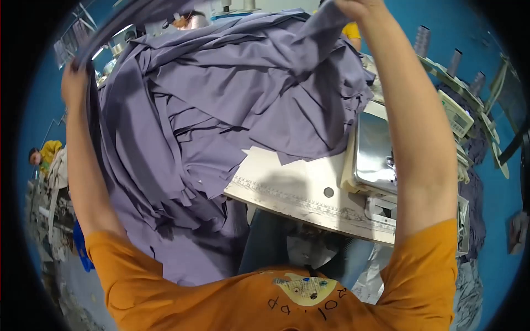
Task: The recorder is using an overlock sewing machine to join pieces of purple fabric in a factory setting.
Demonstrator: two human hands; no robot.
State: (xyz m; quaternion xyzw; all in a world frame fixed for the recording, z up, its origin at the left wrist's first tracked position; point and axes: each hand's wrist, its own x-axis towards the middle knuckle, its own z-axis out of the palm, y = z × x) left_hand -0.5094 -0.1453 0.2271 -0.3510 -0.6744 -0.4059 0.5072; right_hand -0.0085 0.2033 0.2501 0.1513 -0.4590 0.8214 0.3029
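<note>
A large heap of purple-grey fabric point(221, 99) lies over the table in front of me and hangs down past its near edge on the left. Both my arms are raised. At the far left, my left hand point(76, 85) is closed on a raised edge of this fabric. My right hand point(361, 7), at the top edge of the picture, grips another bunched part of it, and its fingers are partly cut off. Between the hands, a strip of the cloth arches up out of view at the top left. Whether it is one piece or several, I cannot tell.
A white sewing table point(276, 190) with a printed ruler along its front edge shows below the fabric. On its right stands a sewing machine point(375, 151) with a shiny metal cover. Thread cones point(422, 41) stand at the upper right. Another person point(49, 154) in yellow is at far left.
</note>
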